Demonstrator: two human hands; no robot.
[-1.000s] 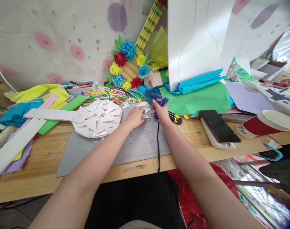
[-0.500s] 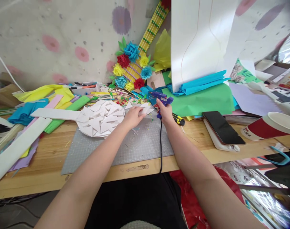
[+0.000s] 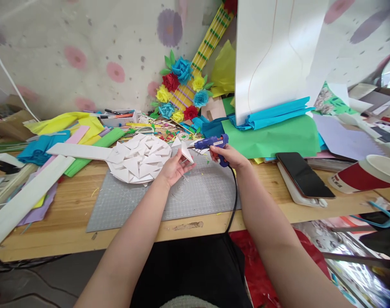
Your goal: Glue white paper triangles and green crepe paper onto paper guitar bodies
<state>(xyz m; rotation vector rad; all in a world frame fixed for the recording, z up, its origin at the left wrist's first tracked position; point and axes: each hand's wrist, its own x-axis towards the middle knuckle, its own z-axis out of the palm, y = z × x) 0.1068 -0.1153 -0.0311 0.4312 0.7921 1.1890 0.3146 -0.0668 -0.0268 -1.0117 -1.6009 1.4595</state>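
Note:
My left hand [image 3: 175, 169] pinches a small white paper triangle [image 3: 186, 153], held up above the grey cutting mat [image 3: 201, 196]. My right hand [image 3: 226, 155] is wrapped round a purple-blue hot glue gun [image 3: 211, 143], its nozzle pointing left at the paper triangle. Whether the tip touches the paper I cannot tell. Left of my left hand lies a round white piece covered in overlapping paper triangles [image 3: 140, 159], with a long white strip [image 3: 79, 151] as its neck. The glue gun's black cord [image 3: 236, 192] hangs down over the table edge.
A paper guitar with flowers [image 3: 185, 92] leans on the wall beside a white board [image 3: 272, 55]. Green paper [image 3: 272, 137], a phone [image 3: 305, 174] and a paper cup [image 3: 363, 173] stand on the right. Colourful paper rolls and a white strip [image 3: 28, 196] lie at left.
My left hand has lifted a white paper triangle from the mat and turned palm up. My right hand has turned the glue gun so its nozzle is at the triangle. The view shifted slightly.

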